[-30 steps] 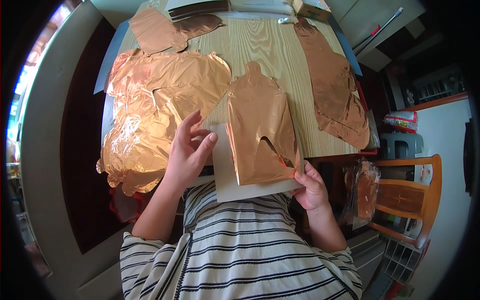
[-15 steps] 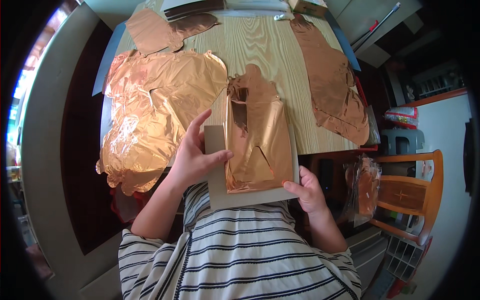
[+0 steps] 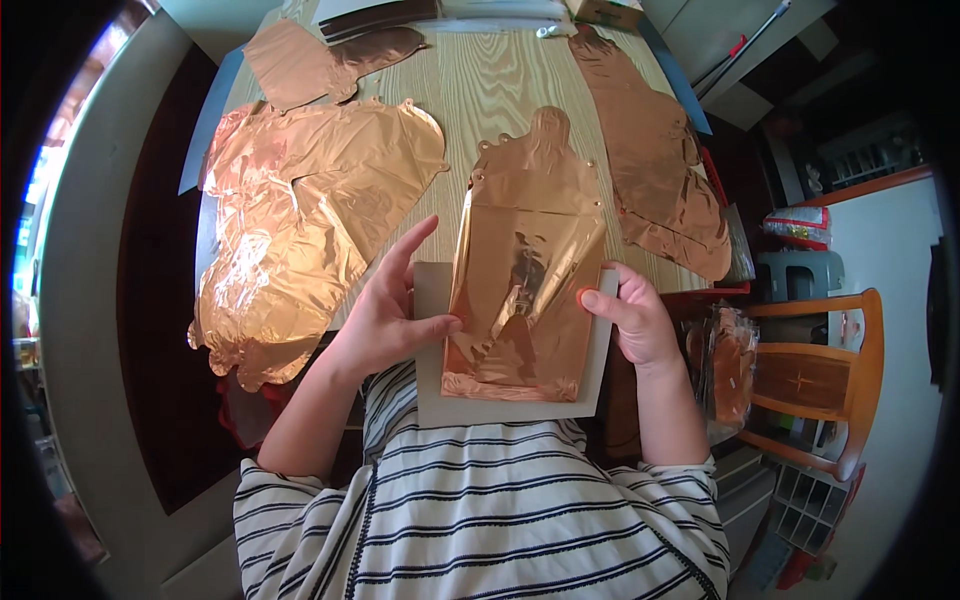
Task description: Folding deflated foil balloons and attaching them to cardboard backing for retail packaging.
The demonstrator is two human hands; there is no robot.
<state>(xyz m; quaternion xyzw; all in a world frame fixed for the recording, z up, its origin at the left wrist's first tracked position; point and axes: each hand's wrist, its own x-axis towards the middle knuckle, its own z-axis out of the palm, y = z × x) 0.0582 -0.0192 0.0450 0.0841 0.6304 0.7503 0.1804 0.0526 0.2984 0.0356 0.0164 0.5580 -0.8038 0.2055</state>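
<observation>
A copper-coloured foil balloon (image 3: 488,245), flat and folded narrow, lies on a grey cardboard sheet (image 3: 430,385) at the table's near edge. Its rounded, tabbed end reaches past the board over the tabletop. My left hand (image 3: 383,318) grips the board's left side, thumb on the foil's edge, index finger stretched upward; its other fingers are partly hidden. At the right edge, my right hand (image 3: 642,318) pinches the board with its thumb on top and fingers behind. Left of the board, a larger crumpled foil balloon (image 3: 310,220) is spread out flat.
More flat foil balloons lie at the table's right side (image 3: 655,150) and far left (image 3: 290,65). A cardboard box (image 3: 605,12) stands at the far edge of the wooden table (image 3: 480,75). To the right is a wooden chair (image 3: 810,380) with plastic-wrapped foil pieces (image 3: 725,365) beside it.
The foil on the board has straightened, its tabbed end now further right. My right hand has moved up along the board's right edge. My left hand stays almost in place.
</observation>
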